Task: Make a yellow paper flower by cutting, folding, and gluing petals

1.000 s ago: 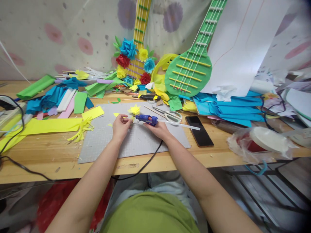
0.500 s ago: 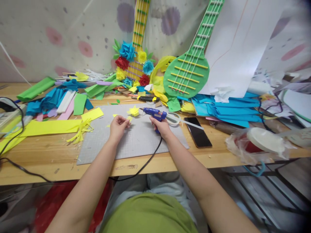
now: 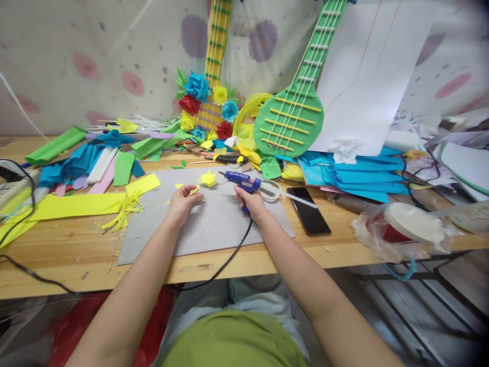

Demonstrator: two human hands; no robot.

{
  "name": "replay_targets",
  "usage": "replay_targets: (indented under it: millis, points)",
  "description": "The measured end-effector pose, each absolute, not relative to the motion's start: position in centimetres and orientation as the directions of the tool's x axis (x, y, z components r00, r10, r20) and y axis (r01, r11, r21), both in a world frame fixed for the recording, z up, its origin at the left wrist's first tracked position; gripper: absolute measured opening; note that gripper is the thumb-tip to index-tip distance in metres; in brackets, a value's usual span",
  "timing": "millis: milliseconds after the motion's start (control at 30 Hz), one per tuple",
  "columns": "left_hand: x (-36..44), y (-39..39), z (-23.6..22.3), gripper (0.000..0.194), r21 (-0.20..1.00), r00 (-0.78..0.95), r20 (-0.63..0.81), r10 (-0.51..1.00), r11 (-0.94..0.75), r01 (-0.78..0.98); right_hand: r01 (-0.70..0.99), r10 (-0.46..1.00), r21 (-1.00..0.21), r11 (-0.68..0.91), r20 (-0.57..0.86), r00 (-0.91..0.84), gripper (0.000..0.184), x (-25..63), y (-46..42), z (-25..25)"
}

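Observation:
My right hand (image 3: 248, 200) is wrapped round the handle of a blue glue gun (image 3: 240, 179), whose nozzle points left. A long white glue stick (image 3: 301, 198) sticks out of its back end. In my left hand (image 3: 183, 200) a small yellow paper piece (image 3: 194, 190) is pinched between thumb and fingers. Just beyond, a yellow paper flower (image 3: 207, 178) sits on the grey cutting mat (image 3: 214, 229), a short way left of the nozzle and touched by neither hand.
Yellow paper strips (image 3: 80, 205) and blue crepe paper (image 3: 72, 163) lie at left. A black phone (image 3: 310, 211) is right of the mat. Behind stand a green paper instrument (image 3: 288, 122) and a yellow one (image 3: 214, 66) with paper flowers. The gun's black cord (image 3: 229, 262) crosses the front edge.
The yellow paper piece in my left hand shows more plainly, turned up between the fingers. My right hand still holds the glue gun in nearly the same spot; the view has shifted slightly.

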State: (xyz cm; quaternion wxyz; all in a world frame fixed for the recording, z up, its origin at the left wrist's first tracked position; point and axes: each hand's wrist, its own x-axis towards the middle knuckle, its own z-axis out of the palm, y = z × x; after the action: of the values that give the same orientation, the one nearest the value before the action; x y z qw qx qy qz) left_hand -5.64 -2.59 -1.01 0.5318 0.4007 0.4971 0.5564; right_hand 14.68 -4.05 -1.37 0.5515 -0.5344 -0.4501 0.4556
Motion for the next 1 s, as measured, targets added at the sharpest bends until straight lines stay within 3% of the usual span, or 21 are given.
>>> replay_targets:
  millis: [167,267,433,700,1000]
  points:
    - [-5.3,-2.1,-0.8,0.024,0.964,-0.18,-0.101,0.978,0.052,-0.259,-0.049,0.987,-0.999,0.013,0.005,0.16,0.028,14.7,-4.1,-1.2]
    - [-5.5,-2.1,-0.6,0.026,0.968,-0.18,-0.088,0.98,0.041,-0.247,-0.052,0.988,-0.998,0.016,0.008,0.155,0.028,14.7,-4.1,-1.3]
    - [-5.6,-2.2,-0.9,0.042,0.993,-0.178,-0.062,0.982,0.043,-0.108,-0.057,0.99,-0.998,0.024,0.016,0.138,0.03,14.8,-4.0,-1.6]
    - [-5.3,-2.2,-1.5,0.03,0.999,-0.298,0.042,0.954,-0.046,-0.008,-0.117,0.99,-0.993,-0.012,-0.028,0.141,0.029,14.8,-4.3,-1.0]
    - [-5.9,-1.9,-2.3,0.022,0.971,-0.333,0.154,0.93,-0.081,0.225,-0.134,0.991,-0.991,-0.013,-0.03,0.132,0.03,14.8,-4.2,-1.0]
